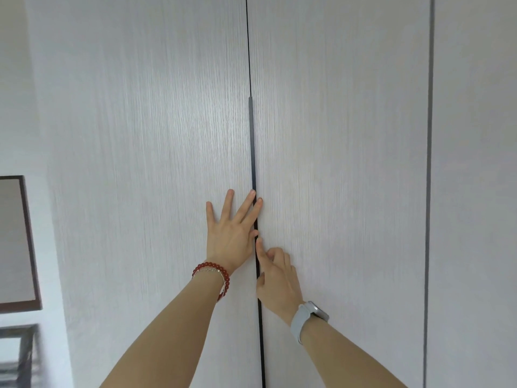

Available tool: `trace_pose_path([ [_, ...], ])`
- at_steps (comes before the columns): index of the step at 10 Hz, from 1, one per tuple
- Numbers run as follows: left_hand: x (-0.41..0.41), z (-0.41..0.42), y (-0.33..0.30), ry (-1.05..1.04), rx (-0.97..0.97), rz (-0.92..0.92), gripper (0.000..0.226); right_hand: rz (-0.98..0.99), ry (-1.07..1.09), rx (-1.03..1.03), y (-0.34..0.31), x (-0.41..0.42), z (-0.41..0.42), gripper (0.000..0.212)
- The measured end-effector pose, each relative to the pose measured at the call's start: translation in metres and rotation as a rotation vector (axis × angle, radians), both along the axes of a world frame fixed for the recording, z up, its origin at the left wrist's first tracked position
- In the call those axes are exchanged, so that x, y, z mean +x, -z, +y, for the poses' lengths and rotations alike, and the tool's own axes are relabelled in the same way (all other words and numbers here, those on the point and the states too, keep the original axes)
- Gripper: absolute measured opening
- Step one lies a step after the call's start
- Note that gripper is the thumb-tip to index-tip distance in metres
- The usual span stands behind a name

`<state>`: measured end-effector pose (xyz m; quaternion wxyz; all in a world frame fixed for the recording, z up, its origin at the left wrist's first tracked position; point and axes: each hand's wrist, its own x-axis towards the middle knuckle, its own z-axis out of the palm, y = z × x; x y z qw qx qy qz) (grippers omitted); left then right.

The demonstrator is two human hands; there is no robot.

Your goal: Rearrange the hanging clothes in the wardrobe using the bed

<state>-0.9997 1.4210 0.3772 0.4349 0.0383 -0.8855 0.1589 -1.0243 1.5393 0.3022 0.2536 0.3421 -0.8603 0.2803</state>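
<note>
Where the wardrobe doors (167, 135) meet, left hand (228, 236) flat, grip released; right hand (277, 278) curled, forefinger at seam

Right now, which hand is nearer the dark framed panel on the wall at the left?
Left. The left hand lies flat on the left wardrobe door, on the side toward the framed panel. The right hand is farther off, beyond the dark handle strip.

Left hand (230, 236) flat on wardrobe door (145, 163), right hand (275, 275) fingering centre seam (253, 141)
</note>
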Motion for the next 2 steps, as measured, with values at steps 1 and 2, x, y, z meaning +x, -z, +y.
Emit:
trace_pose_path([
  [1, 0.001, 0.002, 0.000, -0.006, 0.016, -0.011, 0.064, -0.046, -0.080, -0.085, -0.017, 0.002, 0.020, 0.060],
  [2, -0.001, 0.006, 0.002, -0.036, -0.017, -0.026, 0.064, -0.054, -0.187, -0.509, -0.057, 0.019, 0.048, 0.042],
])
